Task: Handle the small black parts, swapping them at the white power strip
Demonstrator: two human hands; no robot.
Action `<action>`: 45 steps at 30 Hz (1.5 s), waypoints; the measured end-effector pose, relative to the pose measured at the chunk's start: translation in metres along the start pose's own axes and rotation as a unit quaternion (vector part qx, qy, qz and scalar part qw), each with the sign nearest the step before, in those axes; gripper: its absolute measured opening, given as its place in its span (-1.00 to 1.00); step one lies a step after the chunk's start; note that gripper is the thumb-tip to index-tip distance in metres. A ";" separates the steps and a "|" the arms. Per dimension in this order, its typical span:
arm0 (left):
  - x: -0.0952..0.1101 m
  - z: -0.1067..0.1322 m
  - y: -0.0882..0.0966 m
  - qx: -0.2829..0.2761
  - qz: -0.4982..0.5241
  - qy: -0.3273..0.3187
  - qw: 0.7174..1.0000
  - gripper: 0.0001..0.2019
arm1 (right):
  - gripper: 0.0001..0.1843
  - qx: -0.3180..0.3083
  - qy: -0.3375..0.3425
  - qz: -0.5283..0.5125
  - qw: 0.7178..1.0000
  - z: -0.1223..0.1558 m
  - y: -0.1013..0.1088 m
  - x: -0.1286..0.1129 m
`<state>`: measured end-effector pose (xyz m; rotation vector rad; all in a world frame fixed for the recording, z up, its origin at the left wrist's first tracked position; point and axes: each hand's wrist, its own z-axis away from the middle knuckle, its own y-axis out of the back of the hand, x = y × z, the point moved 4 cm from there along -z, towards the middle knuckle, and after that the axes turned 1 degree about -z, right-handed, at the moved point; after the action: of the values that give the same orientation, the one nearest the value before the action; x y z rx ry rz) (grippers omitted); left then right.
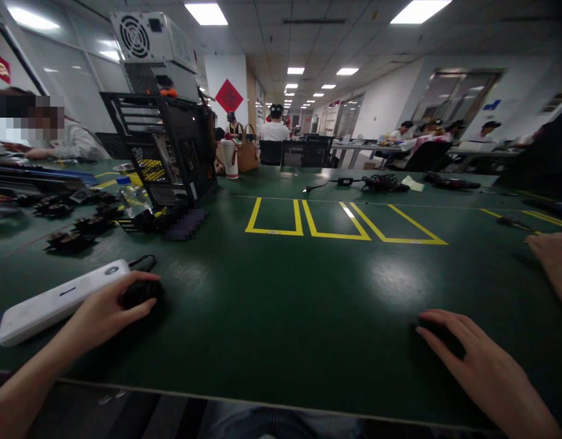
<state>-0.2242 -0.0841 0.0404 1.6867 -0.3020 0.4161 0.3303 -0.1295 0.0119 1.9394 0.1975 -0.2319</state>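
My left hand (105,308) rests on the green table (281,292) with thumb and fingers curved round a small black rounded object (141,294), whose kind I cannot make out. Beside that hand lies a long white case (64,299) with a round grey spot at one end and a short black cable (146,261) by it. My right hand (473,360) lies on the table near its front edge. Its thumb and fingers are apart, with only a dark gap between them.
A black computer case (171,140) with a power supply (153,39) on top stands back left, near black parts (71,242) and a clear bottle (132,198). Yellow tape outlines (336,235) mark the table. Cables (381,183) lie behind. Another person's hand (555,262) is at right.
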 end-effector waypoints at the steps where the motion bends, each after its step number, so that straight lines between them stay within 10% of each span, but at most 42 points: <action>1: 0.007 -0.011 -0.006 -0.021 -0.008 -0.013 1.000 -0.57 | -0.58 -0.018 0.012 -0.007 1.000 -0.005 0.000 -0.005; 12: 0.098 -0.128 -0.071 0.003 0.003 -0.119 0.993 -0.63 | -0.71 -0.214 0.137 -0.092 0.963 -0.070 -0.011 -0.079; 23: 0.232 -0.119 -0.133 -0.001 0.085 -0.330 0.940 -0.66 | -0.62 -0.211 -0.003 -0.415 0.885 -0.172 -0.095 -0.135; 32: 0.236 -0.094 -0.132 0.054 0.077 -0.400 0.912 -0.50 | -0.61 -0.282 -0.057 -0.603 0.744 -0.161 -0.107 -0.151; 45: 0.226 -0.091 -0.124 -0.010 0.166 -0.405 0.899 -0.40 | -0.62 -0.183 0.070 -0.607 0.770 -0.142 -0.098 -0.156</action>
<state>0.0229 0.0333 0.0401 1.7194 -1.2136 -0.0759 0.1647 0.0341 0.0155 1.1707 1.4914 -0.8192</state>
